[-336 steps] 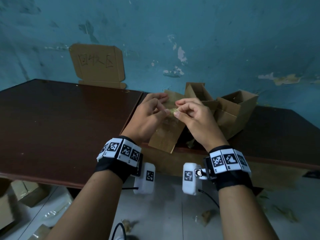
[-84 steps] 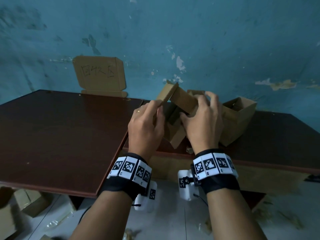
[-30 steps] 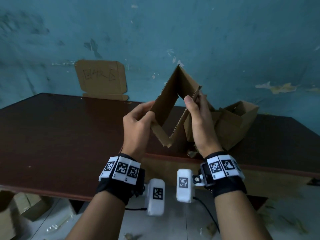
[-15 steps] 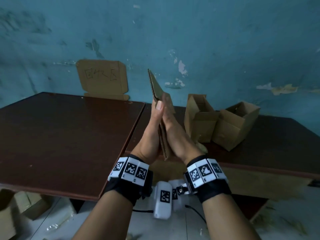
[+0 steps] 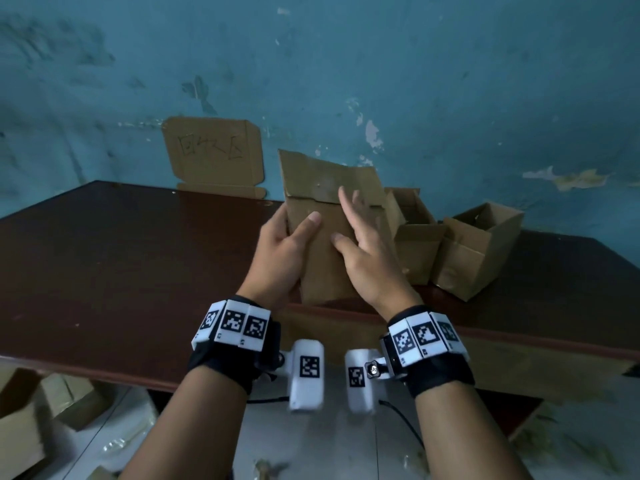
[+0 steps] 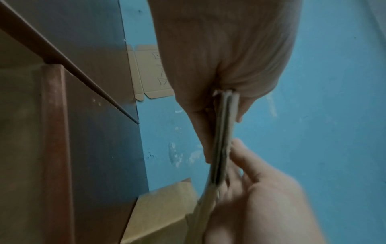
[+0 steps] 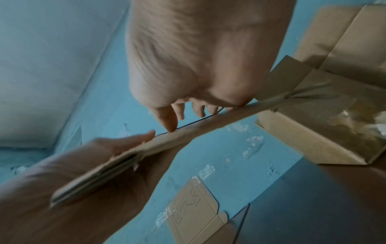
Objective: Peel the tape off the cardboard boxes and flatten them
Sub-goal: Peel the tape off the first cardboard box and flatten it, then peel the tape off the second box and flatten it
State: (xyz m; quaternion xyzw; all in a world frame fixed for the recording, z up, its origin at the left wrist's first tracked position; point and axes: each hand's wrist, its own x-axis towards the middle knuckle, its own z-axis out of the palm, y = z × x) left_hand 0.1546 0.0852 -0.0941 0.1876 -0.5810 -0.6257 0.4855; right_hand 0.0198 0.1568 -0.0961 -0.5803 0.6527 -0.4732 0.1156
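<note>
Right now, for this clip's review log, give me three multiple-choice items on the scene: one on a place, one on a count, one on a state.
1. Where is the handwritten cardboard sign?
A. flat on the floor
B. against the blue wall behind the table
C. inside a box

2. How many cardboard boxes still stand unflattened on the table?
A. none
B. two
C. five

3. What state is the box in the hands in?
A. pressed flat
B. taped shut as a cube
C. torn in two

Answers: 1 B, the sign stands at the table's far edge, on the wall. 2 B, the open boxes and stand beside each other. 3 A, the flattened box is a thin slab gripped by the left hand, with the right hand flat on it.
</note>
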